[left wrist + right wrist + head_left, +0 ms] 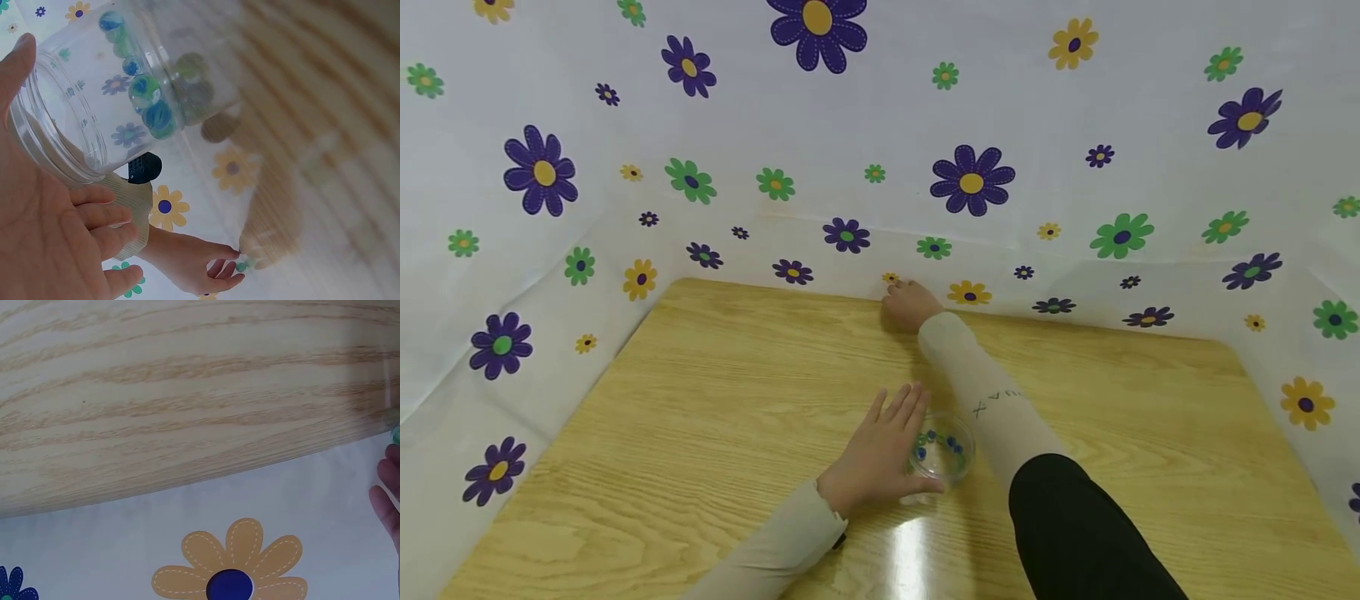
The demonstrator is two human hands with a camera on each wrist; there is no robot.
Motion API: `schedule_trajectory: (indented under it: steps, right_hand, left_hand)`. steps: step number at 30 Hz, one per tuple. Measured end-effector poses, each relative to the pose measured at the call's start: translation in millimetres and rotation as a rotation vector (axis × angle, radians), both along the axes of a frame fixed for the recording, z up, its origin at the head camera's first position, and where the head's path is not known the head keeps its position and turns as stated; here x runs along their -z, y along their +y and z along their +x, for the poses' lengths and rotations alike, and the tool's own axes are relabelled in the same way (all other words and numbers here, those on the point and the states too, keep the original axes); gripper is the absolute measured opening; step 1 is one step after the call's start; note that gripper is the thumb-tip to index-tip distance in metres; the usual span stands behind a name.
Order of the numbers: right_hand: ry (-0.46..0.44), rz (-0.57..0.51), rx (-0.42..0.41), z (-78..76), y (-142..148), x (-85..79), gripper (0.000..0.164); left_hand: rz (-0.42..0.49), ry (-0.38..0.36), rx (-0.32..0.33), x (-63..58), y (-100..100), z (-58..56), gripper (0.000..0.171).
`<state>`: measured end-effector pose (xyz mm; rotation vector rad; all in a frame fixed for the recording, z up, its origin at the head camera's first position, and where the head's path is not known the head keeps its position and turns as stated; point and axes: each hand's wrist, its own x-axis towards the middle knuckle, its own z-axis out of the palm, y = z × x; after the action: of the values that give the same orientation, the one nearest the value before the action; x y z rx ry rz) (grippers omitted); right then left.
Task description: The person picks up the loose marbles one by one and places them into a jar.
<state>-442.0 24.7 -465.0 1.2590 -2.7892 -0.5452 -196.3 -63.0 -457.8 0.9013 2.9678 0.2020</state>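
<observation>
A clear round jar (961, 423) stands on the wooden table with several blue and green marbles (149, 103) at its bottom. My left hand (874, 454) lies beside it, thumb and straight fingers spread about its rim; the left wrist view has the jar (87, 119) right against this hand (56, 231). At the table's far edge, by the cloth, is my right hand (912, 306). Its thumb and fingertips (232, 282) pinch a small green marble (240, 266). Only some fingers of the right hand (389, 481) enter the right wrist view, at its edge.
White cloth (880, 125) with purple, green and yellow flowers rises behind the table (715, 400) and along both sides. My right forearm (992, 392) reaches across the table just right of the jar.
</observation>
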Motion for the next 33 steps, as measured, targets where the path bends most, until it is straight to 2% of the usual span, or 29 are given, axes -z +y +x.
schedule_trajectory:
  steps: [5,16,22,27,33]
  right_hand:
    - [-0.003,0.021,0.020,0.4,-0.5,1.3,0.024]
    - [0.040,0.003,-0.013,5.0,3.1,0.2,0.020]
    - [0.032,0.001,-0.003,1.9,3.4,3.9,0.019]
    - [0.061,0.016,-0.019,-0.9,5.2,7.9,0.019]
    - [0.044,-0.007,-0.017,5.9,5.8,4.0,0.017]
  left_hand:
    - [0.002,0.009,0.006,1.3,0.0,-0.2,0.113]
    - [0.019,0.016,0.003,2.0,-1.3,1.1,0.113]
    - [0.022,0.022,0.012,-0.1,-1.6,1.4,0.113]
    - [0.025,0.011,0.016,-1.8,-1.2,0.9,0.113]
    - [0.012,0.013,0.010,-3.0,-1.8,0.4,0.113]
